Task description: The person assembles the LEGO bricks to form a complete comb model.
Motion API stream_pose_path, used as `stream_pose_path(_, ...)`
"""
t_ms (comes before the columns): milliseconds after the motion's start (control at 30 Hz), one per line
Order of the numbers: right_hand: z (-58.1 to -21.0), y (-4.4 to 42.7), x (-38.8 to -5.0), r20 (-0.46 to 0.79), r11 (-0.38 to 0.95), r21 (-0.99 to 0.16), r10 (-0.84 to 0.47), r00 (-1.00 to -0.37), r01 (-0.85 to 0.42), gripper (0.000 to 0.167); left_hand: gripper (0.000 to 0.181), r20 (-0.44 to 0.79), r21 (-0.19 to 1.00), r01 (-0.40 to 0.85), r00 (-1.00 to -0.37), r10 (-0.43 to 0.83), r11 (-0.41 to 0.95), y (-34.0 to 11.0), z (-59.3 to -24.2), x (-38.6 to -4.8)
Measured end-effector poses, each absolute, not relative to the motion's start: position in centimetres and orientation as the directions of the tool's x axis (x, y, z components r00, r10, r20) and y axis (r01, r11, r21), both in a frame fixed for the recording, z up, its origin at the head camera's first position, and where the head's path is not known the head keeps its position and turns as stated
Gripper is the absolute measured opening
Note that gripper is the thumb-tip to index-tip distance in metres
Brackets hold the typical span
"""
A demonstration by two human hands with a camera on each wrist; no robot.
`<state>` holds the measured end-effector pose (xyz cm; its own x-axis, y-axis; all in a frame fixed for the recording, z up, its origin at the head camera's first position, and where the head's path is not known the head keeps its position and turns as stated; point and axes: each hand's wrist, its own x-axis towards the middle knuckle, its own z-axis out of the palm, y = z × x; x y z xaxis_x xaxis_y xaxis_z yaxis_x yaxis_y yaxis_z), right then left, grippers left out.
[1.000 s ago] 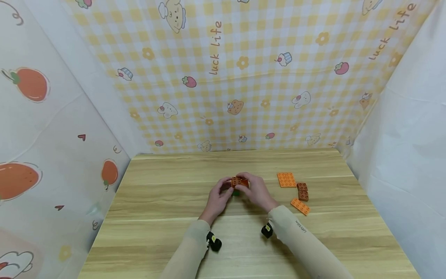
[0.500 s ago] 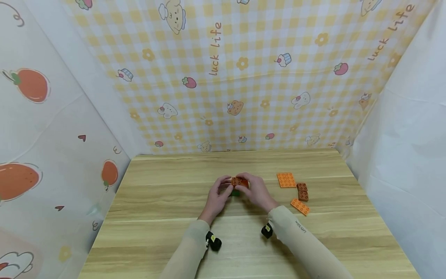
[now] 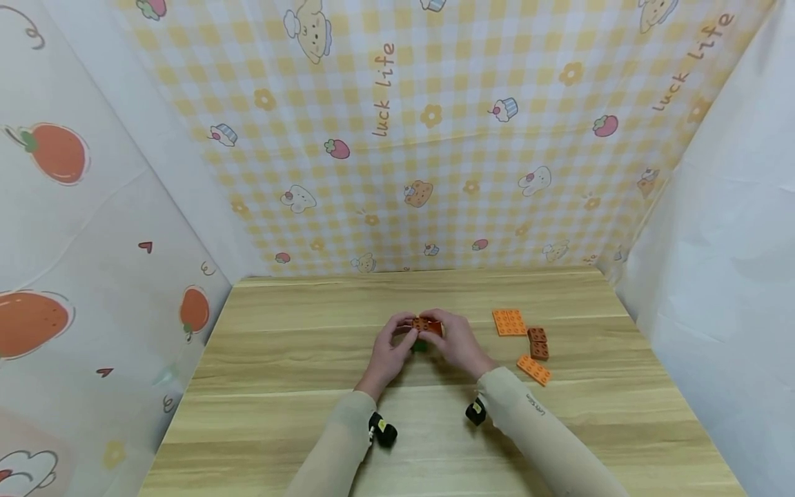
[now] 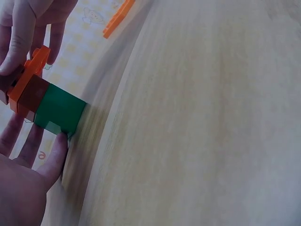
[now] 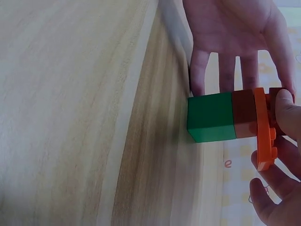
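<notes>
a stack [image 5: 244,114] is standing between the left hand [image 3: 388,350] and the right hand [image 3: 458,339], nearer the far edge of the worktop [image 3: 286,428]: green block [image 5: 210,118] lowest, then brown block [image 5: 244,106], orange plate [image 5: 263,136], top block [image 3: 420,324], also brown. the right hand is pinching the top block; the left is holding the stack between thumb and fingers. toward the right edge, two brown bricks [image 3: 538,344] are lying between paired plates [image 3: 509,322] and a slanting plate [image 3: 533,370], all orange.
</notes>
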<state>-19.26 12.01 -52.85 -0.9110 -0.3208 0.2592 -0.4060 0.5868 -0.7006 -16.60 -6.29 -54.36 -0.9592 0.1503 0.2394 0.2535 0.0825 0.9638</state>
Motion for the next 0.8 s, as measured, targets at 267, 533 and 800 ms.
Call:
stream_pose_path(267,-52.9,12.7,-19.3,0.226,0.539,-0.751,-0.334,-0.915,-0.382,0.035,0.031,0.22,0.97,0.231,-0.967,0.129,0.076,-6.0,-54.9,-16.7)
stream_pose_path(533,-53.1,12.8,-19.5,0.232,0.53,-0.752,-0.345,-0.91,-0.393,0.032,0.031,0.231,0.967,0.242,-0.965,0.123,0.084,-6.2,-55.3,-16.9)
stream_pose_path(800,-52.9,12.6,-19.4,0.232,0.529,-0.756,-0.336,-0.913,-0.387,0.03,0.032,0.237,0.96,0.256,-0.959,0.157,0.113,-6.8,-57.6,-17.9)
